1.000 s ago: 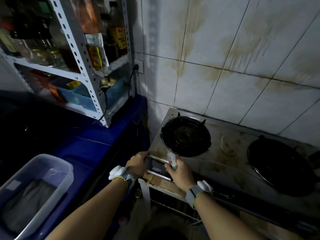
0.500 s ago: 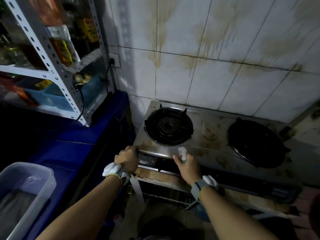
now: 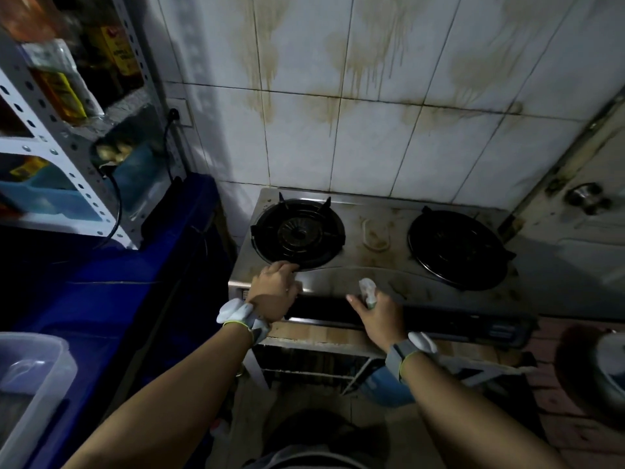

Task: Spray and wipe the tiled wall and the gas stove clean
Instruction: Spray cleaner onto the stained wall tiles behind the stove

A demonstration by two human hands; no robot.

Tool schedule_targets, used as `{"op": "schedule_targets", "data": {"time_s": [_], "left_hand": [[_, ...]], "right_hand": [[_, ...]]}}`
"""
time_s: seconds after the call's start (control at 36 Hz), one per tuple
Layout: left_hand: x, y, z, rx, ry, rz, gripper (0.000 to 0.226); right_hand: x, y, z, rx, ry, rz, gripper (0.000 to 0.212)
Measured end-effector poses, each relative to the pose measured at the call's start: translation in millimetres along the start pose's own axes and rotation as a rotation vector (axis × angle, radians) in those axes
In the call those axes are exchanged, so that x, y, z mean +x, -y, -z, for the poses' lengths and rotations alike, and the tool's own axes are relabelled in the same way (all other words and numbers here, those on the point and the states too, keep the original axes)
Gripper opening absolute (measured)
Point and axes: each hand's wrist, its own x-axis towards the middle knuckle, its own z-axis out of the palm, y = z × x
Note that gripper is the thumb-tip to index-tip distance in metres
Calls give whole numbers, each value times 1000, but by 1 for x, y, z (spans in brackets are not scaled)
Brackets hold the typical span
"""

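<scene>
— Gas stove [image 3: 399, 265]: where is it found, please?
— It is found against the tiled wall [image 3: 338, 147], a little right of the middle. But the scene is better told from the left. A clear plastic tub [image 3: 37, 374] is seen at the lower left, on a blue counter [image 3: 128, 282]. Above the counter, a white metal rack [image 3: 64, 137] is loaded with bottles. A black plug is set in the socket [image 3: 179, 111] beside it.
— And the wall?
— Brown streaks are seen running down the tiles above the stove.
— How are the hands placed?
— The left hand [image 3: 274, 292] is laid on the front left part of the stove, with the fingertips at the rim of the left burner [image 3: 297, 231]. Whether something is held under it cannot be told. The right hand [image 3: 380, 314] is wrapped around a small spray bottle [image 3: 368, 287], which is held upright at the front edge, between the two burners. The thumb is stretched to the left.
— What is seen farther right?
— The right burner [image 3: 456, 248] is seen, then a stained panel with a round metal knob [image 3: 588, 198], and a blurred round vessel [image 3: 605, 370] low in the corner.
</scene>
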Motion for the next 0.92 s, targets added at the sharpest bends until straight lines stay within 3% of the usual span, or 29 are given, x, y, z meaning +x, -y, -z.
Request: {"op": "schedule_targets", "data": {"time_s": [0.14,0.44,0.67,0.92], "left_hand": [[1,-14,-11,-8,11,4,48],[23,-36,-11,31,33,2,82],[37,-58,-18,93,142,-140,90],[54,-88,-37,245,172,-179,122]], "right_hand": [[-9,-15,20,-12,-86,-70,40],[-10,-56,60,15,-175,-146,46],[-15,-60,70,60,-197,-134,38],[-18,-69,94,93,-247,-128,27]]}}
